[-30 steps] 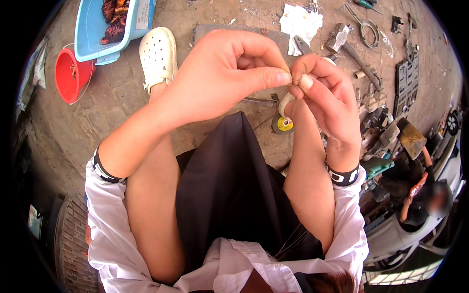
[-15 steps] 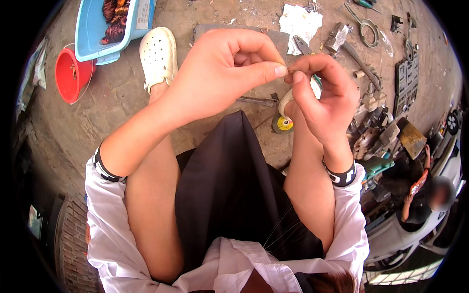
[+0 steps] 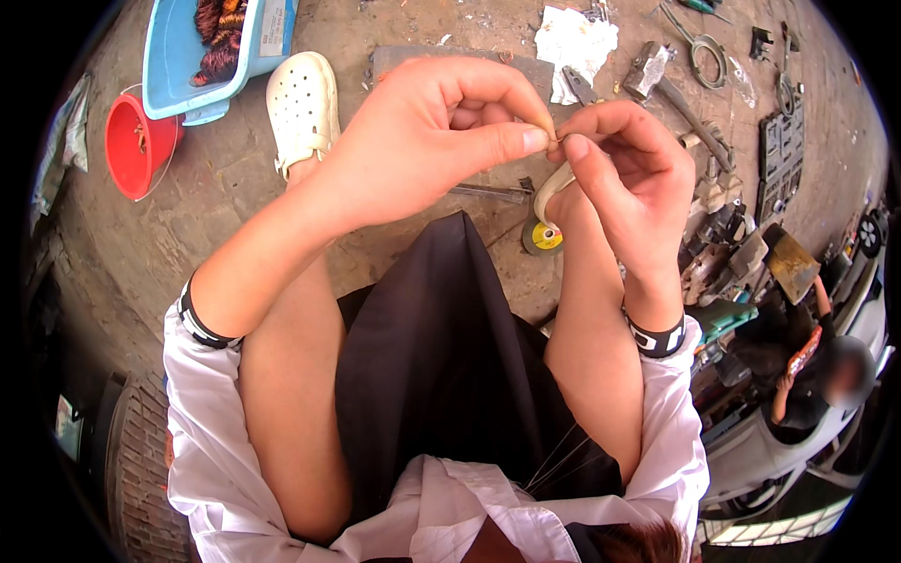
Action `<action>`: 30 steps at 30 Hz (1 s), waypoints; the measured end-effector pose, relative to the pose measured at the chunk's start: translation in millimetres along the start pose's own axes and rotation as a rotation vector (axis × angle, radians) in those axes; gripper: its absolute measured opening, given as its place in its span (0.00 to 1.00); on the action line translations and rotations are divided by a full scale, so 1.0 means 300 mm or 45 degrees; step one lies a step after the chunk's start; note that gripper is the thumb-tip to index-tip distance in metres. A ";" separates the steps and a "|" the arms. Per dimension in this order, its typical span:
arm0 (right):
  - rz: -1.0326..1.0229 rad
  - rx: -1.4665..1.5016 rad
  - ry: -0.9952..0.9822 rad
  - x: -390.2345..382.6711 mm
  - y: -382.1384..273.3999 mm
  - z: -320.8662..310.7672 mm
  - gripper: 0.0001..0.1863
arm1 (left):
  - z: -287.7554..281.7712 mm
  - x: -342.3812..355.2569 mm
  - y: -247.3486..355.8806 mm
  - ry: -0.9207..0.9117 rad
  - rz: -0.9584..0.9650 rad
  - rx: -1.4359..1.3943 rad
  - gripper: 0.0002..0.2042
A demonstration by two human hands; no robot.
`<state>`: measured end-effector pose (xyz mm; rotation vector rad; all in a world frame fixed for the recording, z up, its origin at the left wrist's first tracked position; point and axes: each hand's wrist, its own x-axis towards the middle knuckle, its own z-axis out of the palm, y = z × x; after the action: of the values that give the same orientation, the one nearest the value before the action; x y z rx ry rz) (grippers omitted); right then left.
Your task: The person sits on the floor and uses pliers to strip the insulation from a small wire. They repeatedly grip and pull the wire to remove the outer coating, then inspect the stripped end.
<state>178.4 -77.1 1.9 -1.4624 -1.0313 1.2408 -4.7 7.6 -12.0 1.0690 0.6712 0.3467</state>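
Fingertip Hold: Two Hands, One Small Piece

The left hand (image 3: 422,145) is pinched at thumb and forefinger, remaining fingers curled. The right hand (image 3: 643,169) is likewise pinched, its tips just beside the left's. One small thin piece (image 3: 558,140), too small to identify, is held between both pinches, above the floor (image 3: 436,267). Items on the floor, counted: one hammer (image 3: 648,71), one blue tub (image 3: 167,83), one red bucket (image 3: 165,143), one disc with a yellow centre (image 3: 542,238).
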 end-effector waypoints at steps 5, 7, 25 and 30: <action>-0.191 -0.309 -0.010 0.007 -0.003 -0.012 0.05 | 0.000 -0.008 0.012 -0.008 -0.063 0.007 0.04; -0.196 -0.335 -0.007 0.007 -0.002 -0.013 0.05 | 0.004 -0.009 0.011 0.028 -0.023 0.115 0.04; 0.111 0.135 0.017 0.003 -0.006 0.001 0.05 | 0.040 -0.020 0.022 0.274 0.727 1.041 0.07; 0.084 0.134 0.030 0.003 -0.004 0.006 0.05 | 0.046 -0.022 0.021 0.281 0.695 0.986 0.07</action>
<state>176.8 -75.8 2.8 -1.4361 -0.8952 1.3019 -0.3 -2.7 -0.2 1.9849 0.7194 0.7135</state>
